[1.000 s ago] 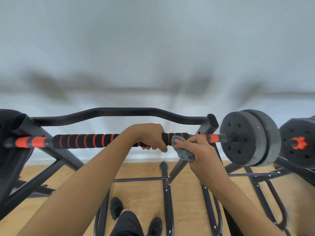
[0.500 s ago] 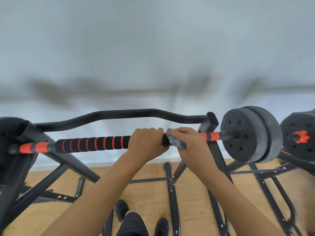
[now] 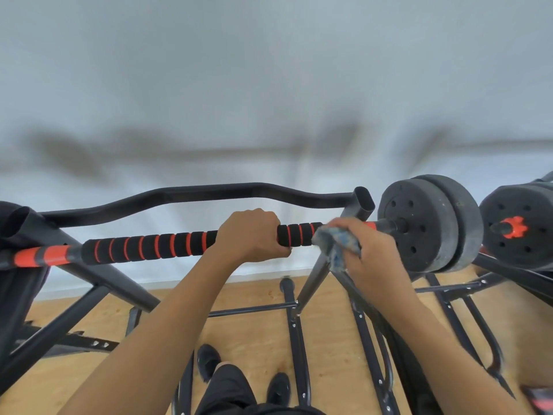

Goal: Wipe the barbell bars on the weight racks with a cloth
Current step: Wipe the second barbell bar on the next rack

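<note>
Fingers of the left hand [image 3: 253, 235] curled over the black-and-orange barbell bar [image 3: 149, 245]; beside it, the right hand [image 3: 363, 253] gripped a crumpled blue cloth [image 3: 336, 242] against the bar.

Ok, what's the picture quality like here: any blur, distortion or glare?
Head view: the wide-angle lens splays the rack legs outward; the wall is smeared, its shadows soft streaks; the right hand and cloth show slight motion blur; the left hand gripping the bar is sharp; light is even, with no glare.
</note>
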Motion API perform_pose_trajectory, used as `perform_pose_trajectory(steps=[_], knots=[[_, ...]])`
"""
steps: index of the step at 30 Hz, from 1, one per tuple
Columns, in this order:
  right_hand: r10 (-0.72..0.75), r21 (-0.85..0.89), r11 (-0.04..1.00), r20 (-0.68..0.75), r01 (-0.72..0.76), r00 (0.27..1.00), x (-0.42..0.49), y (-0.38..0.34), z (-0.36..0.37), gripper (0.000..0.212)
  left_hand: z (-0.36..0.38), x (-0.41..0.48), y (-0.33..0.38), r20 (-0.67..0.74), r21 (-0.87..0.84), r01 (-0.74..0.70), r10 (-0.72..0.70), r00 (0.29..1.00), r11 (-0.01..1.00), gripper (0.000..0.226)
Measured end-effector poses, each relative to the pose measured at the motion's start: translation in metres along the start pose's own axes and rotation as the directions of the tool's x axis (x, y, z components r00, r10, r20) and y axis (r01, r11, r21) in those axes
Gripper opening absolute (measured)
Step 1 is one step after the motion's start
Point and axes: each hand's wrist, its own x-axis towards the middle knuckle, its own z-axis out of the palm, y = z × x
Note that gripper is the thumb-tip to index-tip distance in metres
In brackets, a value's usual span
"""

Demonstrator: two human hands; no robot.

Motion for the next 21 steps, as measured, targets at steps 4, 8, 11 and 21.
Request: perform_pose_trajectory(steps=[4,8,11,21], knots=[[0.02,-0.049,0.999,-0.063,-0.023,0.998,0.034,-0.011,-0.005,0.018,0.002,0.0,0.0,-0.022,0.002,0.001,-0.001,1.0,1.0,0.038],[-0.07,-0.195,0.978,-0.007,0.067,0.998,0.063,-0.016,0.009,0.019,0.002,-0.001,0.0,-0.033,-0.002,0.003,-0.003,0.999,1.0,0.037],[-0.077,-0.296,0.949,0.122,0.111,0.99,0.069,-0.014,0.019,0.015,0.001,0.001,0.001,0.001,-0.011,0.018,-0.018,1.0,1.0,0.037],[-0.039,-0.478,0.87,0.181,0.122,0.983,0.044,-0.013,0.034,0.038,-0.019,0.025,-0.008,0.533,-0.335,0.211,0.0,0.846,0.918,0.041]])
